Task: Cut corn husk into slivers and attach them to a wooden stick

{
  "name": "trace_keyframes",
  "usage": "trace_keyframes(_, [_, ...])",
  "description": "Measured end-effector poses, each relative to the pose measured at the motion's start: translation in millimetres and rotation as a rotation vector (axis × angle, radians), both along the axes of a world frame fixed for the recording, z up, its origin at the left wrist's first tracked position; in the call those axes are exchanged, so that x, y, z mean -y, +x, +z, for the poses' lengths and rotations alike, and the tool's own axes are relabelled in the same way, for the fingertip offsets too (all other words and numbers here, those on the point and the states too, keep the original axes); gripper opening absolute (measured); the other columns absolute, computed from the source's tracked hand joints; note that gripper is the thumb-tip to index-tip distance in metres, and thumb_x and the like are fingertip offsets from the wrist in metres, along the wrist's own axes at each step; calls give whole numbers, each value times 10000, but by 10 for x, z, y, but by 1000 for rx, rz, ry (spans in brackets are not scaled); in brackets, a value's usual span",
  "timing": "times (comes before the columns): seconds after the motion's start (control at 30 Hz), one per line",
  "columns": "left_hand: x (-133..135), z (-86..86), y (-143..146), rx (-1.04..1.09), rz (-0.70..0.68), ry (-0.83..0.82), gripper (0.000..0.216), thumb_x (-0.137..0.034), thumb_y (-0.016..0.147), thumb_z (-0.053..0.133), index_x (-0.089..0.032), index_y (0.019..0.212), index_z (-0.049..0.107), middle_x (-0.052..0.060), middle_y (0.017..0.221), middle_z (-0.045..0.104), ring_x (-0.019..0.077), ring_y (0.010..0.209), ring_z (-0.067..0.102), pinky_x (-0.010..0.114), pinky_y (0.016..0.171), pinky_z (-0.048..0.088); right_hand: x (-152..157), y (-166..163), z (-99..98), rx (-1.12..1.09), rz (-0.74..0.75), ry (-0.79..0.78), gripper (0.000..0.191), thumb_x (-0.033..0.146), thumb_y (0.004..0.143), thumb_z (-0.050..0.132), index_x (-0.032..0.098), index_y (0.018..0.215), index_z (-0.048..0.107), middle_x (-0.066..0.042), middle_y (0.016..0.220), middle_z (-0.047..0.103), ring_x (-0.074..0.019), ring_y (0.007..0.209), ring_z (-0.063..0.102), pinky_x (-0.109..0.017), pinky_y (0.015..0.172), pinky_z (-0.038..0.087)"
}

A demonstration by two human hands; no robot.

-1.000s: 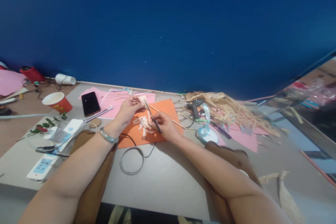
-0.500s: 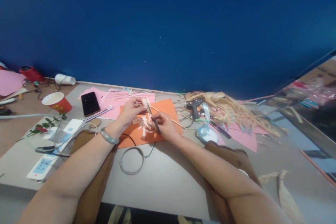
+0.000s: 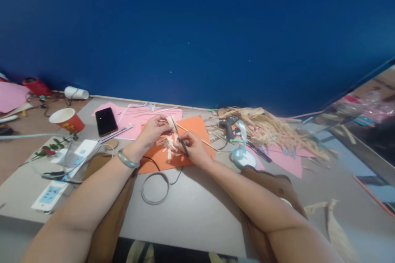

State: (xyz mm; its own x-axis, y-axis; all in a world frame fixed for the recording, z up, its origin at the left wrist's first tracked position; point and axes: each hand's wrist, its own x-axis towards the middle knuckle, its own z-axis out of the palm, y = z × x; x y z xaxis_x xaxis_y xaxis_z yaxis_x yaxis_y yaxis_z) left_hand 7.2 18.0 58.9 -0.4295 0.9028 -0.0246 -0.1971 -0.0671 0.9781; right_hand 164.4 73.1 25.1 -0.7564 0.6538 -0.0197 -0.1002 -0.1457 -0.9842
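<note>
Above an orange sheet, my left hand pinches a small pale strip between its fingertips. My right hand is closed around dark scissors, whose blades point up and away, right beside the strip. Whether the blades touch the strip I cannot tell. Several cut white strips lie in a loose heap on the orange sheet below my hands. A thin wooden stick lies across the sheet, passing behind my right hand.
Left are a phone, a paper cup and a power strip with cables. To the right lie a glue gun, a ribbon roll and a pile of tan raffia-like strips. A looped cable lies in front.
Hardly anything differs. Both hands keep their places with the strip and the scissors; the scissor blades and strip have shifted only very slightly.
</note>
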Motion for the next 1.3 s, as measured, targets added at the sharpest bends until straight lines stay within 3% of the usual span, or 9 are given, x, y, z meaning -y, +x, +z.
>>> trace_keyframes(0.43, [7, 5, -3, 10, 10, -56, 307, -179, 553, 736, -155, 782, 533, 10, 611, 658, 134, 544, 630, 246, 560, 493, -10, -10, -28, 12, -16, -18, 481, 453, 552, 790, 199, 721, 418, 122, 427, 409, -57, 398, 415, -261, 477, 479])
trace_keyframes(0.63, [27, 37, -41, 21, 29, -1, 281, -207, 583, 741, -149, 759, 529, 16, 649, 660, 131, 597, 645, 256, 620, 508, -30, -2, -25, 27, 0, -12, 461, 443, 597, 766, 194, 800, 436, 82, 580, 513, -84, 503, 533, -252, 510, 495])
trace_keyframes(0.83, [45, 85, -93, 60, 71, 51, 269, -209, 599, 735, -143, 769, 536, 14, 661, 663, 107, 597, 634, 241, 650, 514, -33, 3, -44, 43, 90, 21, 450, 440, 613, 756, 197, 828, 444, 68, 642, 521, -82, 560, 519, -288, 583, 512])
trace_keyframes(1.03, [38, 57, -102, 21, 85, 64, 287, -230, 599, 736, -146, 782, 531, 15, 651, 664, 124, 587, 644, 254, 630, 523, -51, 13, -53, 87, 113, 101, 467, 427, 562, 785, 200, 806, 458, 60, 634, 507, -93, 574, 505, -253, 549, 482])
trace_keyframes(1.3, [29, 42, -65, -41, 111, 36, 313, -240, 577, 735, -149, 778, 513, -10, 605, 632, 126, 545, 629, 262, 595, 521, -69, 15, -73, 114, 119, 144, 429, 399, 592, 769, 195, 813, 463, 59, 630, 508, -84, 554, 478, -239, 542, 444])
